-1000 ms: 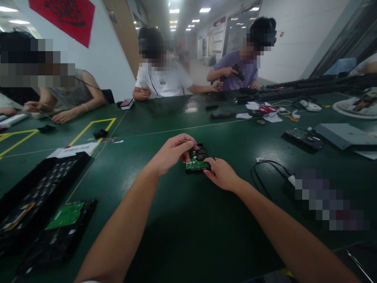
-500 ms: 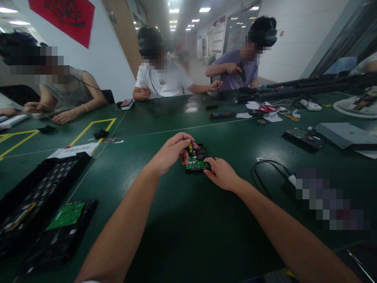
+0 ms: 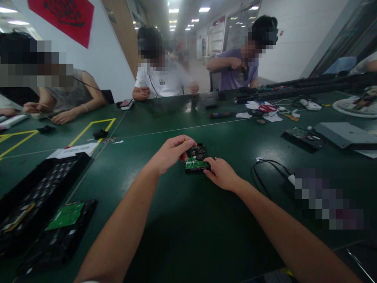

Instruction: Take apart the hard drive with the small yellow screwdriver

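A black hard drive (image 3: 196,158) with a green circuit board facing up lies on the green table (image 3: 188,220) in front of me. My left hand (image 3: 172,152) hovers over its far left part, fingers closed round a small tool with a yellow tip that barely shows. My right hand (image 3: 221,173) rests against the drive's near right corner, fingers curled on its edge, holding it in place.
Black trays (image 3: 35,196) and another drive with a green board (image 3: 63,220) lie at the near left. A black cable (image 3: 265,173) coils at the right, with a further drive (image 3: 303,138) and a grey box (image 3: 343,135) beyond. Several people work at the table's far and left sides.
My left hand has closed tighter over the tool, so its yellow tip shows less than half a second ago. The right hand and the drive stay put. People across the table have shifted their arms.
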Available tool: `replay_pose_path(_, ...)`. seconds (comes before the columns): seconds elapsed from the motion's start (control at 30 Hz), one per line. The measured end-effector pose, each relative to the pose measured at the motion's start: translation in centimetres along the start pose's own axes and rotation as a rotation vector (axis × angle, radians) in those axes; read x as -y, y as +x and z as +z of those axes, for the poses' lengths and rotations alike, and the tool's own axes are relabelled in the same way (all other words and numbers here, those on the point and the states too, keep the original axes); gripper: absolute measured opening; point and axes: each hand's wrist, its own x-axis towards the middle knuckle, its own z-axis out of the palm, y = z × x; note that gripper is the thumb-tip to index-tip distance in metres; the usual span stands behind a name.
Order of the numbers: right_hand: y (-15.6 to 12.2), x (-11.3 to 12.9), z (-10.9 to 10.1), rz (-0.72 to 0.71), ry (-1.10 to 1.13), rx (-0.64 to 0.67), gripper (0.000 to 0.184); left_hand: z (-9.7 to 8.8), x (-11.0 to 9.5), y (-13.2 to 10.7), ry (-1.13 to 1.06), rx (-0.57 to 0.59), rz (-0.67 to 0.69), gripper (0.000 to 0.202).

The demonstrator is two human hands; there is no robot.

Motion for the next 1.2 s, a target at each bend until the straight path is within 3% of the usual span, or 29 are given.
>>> replay_pose_path(0.37,-0.03,-0.17,0.20,-0.011,0.001,-0.012,0.038,0.29,-0.23,-0.09,-0.141,-0.010,-0.042,0.026)
replay_pose_path(0.7,-0.04,-0.10,0.04,-0.004,0.004,0.002,0.038,-0.01,-0.35,-0.07,-0.106,0.030,-0.035,0.023)
replay_pose_path(0.93,-0.02,0.00,-0.12,0.001,0.003,0.014,0.039,0.20,-0.45,-0.22,-0.232,0.018,-0.084,0.023)
replay_pose_path(1.2,-0.10,0.15,-0.27,0.016,0.017,0.024,0.039,0.04,-0.86,-0.06,-0.160,-0.021,-0.083,0.020)
